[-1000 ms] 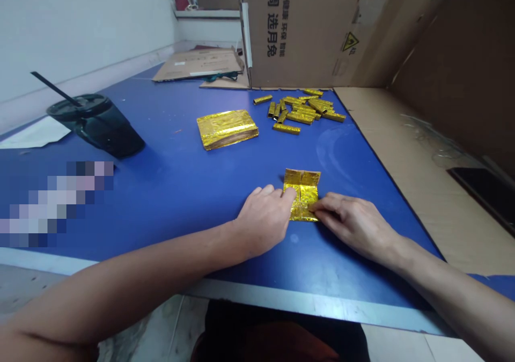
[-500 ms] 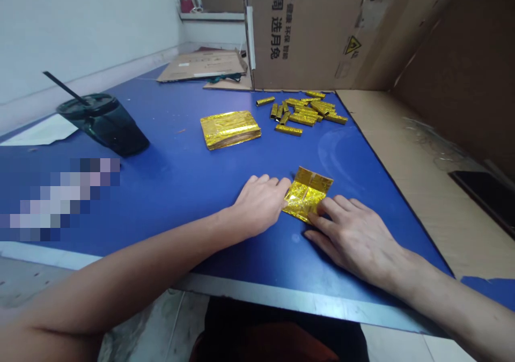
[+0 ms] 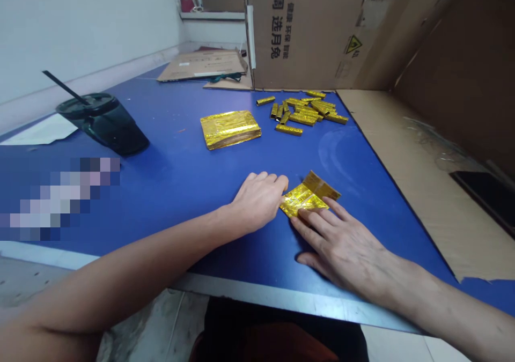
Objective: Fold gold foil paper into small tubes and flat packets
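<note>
A creased sheet of gold foil paper (image 3: 302, 197) lies on the blue table in front of me, its far right flap folded up. My left hand (image 3: 260, 200) is closed at the sheet's left corner, its fingers curled and the grip partly hidden behind the knuckles. From the right, my right hand (image 3: 336, 241) rests its outstretched fingertips on the sheet's near edge, with the thumb apart on the tabletop. Beyond them sits a flat stack of gold foil paper (image 3: 230, 128). Several small folded gold foil tubes (image 3: 303, 112) form a loose pile at the back right.
A dark green cup with a straw (image 3: 108, 123) stands at the left, near a white paper (image 3: 40, 130). Flattened cardboard (image 3: 205, 64) lies at the back. A large printed cardboard box (image 3: 309, 35) walls off the back right, and a dark flat object (image 3: 483, 196) rests on cardboard at right.
The gold sheet has turned clockwise, its raised flap swinging to the right. My right hand has slid slightly left and toward me, with its fingers flatter. My left hand has barely moved.
</note>
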Demonstrator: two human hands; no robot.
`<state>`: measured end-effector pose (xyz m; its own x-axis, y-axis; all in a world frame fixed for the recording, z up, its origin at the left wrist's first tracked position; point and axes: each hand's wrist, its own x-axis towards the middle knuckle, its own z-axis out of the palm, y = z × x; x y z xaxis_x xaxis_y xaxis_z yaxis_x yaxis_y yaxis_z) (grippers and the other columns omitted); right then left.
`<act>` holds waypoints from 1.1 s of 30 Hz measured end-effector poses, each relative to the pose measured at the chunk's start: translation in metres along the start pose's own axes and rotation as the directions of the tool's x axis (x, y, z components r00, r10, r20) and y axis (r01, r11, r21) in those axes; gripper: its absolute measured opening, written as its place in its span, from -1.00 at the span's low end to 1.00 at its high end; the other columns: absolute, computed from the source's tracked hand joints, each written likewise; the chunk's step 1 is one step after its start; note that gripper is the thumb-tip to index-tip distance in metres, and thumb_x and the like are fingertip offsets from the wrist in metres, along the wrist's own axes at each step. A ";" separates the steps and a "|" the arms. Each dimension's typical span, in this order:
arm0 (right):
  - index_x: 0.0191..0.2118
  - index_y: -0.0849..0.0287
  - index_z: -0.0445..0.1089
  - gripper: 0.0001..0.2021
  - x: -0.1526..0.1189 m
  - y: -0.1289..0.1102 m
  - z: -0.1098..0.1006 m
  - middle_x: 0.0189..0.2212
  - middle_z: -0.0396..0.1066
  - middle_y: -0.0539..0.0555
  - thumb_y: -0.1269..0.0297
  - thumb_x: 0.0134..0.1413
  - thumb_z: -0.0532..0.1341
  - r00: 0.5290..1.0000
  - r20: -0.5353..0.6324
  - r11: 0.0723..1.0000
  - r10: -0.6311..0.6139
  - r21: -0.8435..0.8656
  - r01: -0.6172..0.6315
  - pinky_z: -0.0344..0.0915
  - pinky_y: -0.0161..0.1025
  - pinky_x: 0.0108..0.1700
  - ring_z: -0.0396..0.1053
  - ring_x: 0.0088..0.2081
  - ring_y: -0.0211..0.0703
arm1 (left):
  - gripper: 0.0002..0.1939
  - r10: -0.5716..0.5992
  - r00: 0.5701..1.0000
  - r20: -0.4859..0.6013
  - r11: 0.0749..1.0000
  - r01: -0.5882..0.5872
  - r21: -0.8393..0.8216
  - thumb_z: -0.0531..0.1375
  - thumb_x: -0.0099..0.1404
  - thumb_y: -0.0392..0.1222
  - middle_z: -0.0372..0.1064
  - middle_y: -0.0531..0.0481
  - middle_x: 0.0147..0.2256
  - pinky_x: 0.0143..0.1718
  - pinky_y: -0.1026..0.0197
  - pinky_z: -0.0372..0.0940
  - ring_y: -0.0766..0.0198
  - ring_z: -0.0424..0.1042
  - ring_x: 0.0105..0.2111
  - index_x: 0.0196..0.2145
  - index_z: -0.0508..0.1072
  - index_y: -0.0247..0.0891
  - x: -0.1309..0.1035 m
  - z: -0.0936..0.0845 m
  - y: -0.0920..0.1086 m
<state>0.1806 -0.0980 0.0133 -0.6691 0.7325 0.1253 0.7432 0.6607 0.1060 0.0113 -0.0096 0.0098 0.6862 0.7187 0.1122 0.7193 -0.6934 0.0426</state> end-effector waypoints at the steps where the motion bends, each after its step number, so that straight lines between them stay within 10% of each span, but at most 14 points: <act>1: 0.04 0.31 0.26 -0.51 0.000 0.000 -0.001 -0.14 0.37 0.24 0.07 0.09 0.03 1.000 0.017 1.000 0.012 0.025 -0.012 0.09 0.07 0.05 0.29 -0.10 0.02 | -0.88 0.003 1.000 -0.001 1.000 -0.003 0.001 0.03 0.22 -0.25 0.36 -0.03 -0.34 -0.32 0.15 0.12 0.17 0.29 -0.32 -0.27 0.29 -0.27 0.000 0.000 0.000; 8: 0.09 0.30 0.18 -0.49 0.000 0.001 -0.001 0.16 0.05 0.23 0.06 0.12 -0.03 1.000 0.024 0.997 -0.017 0.072 0.016 -0.11 0.17 0.13 -0.08 0.18 0.11 | -0.87 0.013 1.000 -0.006 1.000 -0.013 0.010 0.03 0.22 -0.24 0.36 -0.04 -0.33 -0.32 0.15 0.12 0.16 0.30 -0.31 -0.26 0.30 -0.27 0.000 0.001 -0.001; 33: 0.09 0.30 0.20 -0.41 -0.007 -0.007 -0.017 0.10 0.14 0.30 -0.05 0.06 -0.01 0.984 0.103 0.935 -0.143 0.340 0.101 0.00 0.00 0.14 0.09 0.12 0.06 | -0.82 0.228 0.973 -0.035 0.961 -0.219 0.166 0.00 0.24 -0.26 0.29 -0.09 -0.33 -0.30 0.11 0.02 0.15 0.24 -0.31 -0.34 0.39 -0.29 -0.010 0.004 0.013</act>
<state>0.1800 -0.1104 0.0285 -0.7658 0.6431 0.0069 0.6256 0.7474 -0.2236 0.0141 -0.0250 0.0051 0.8281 0.5393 0.1532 0.5589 -0.8158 -0.1489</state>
